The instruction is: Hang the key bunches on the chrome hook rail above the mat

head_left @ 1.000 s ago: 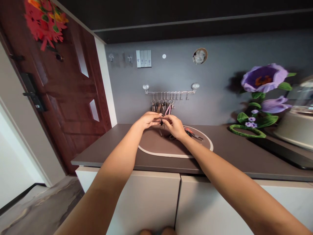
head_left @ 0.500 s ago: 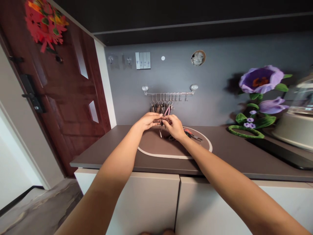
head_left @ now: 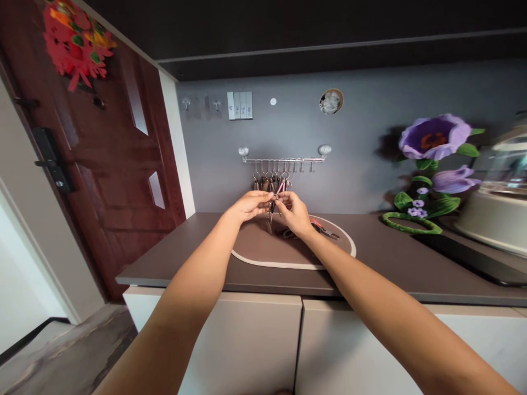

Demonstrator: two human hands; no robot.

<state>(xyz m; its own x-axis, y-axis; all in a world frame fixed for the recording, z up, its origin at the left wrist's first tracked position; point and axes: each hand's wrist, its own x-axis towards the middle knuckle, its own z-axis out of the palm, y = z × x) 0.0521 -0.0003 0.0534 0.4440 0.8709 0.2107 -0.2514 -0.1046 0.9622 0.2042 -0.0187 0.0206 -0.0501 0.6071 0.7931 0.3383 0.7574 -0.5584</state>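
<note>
My left hand (head_left: 252, 205) and my right hand (head_left: 293, 209) meet above an oval brown mat, their fingertips pinched together on a small bunch of keys (head_left: 270, 219). The keys dangle below the fingers; the ring they hang from is mostly covered by my fingertips. Just behind, several key rings with keys (head_left: 263, 181) hang from the hooks of a clear rail (head_left: 284, 160) fixed to the wall. A pink strap (head_left: 281, 187) hangs among them. Beside my right wrist, a dark item with red and metal parts (head_left: 325, 228) lies on the mat (head_left: 263, 255), partly hidden.
A purple fabric flower (head_left: 436, 137) stands on the right of the dark counter (head_left: 382, 269), near a pale appliance (head_left: 489, 219) and a flat black slab (head_left: 473, 258). A dark shelf (head_left: 313, 33) overhangs the counter. At left is a red-brown door (head_left: 119, 186).
Both hands stay together at the same place, fingers shifting slightly on the ring. The dangling keys have swung and turned a little. The view has tilted slightly.
</note>
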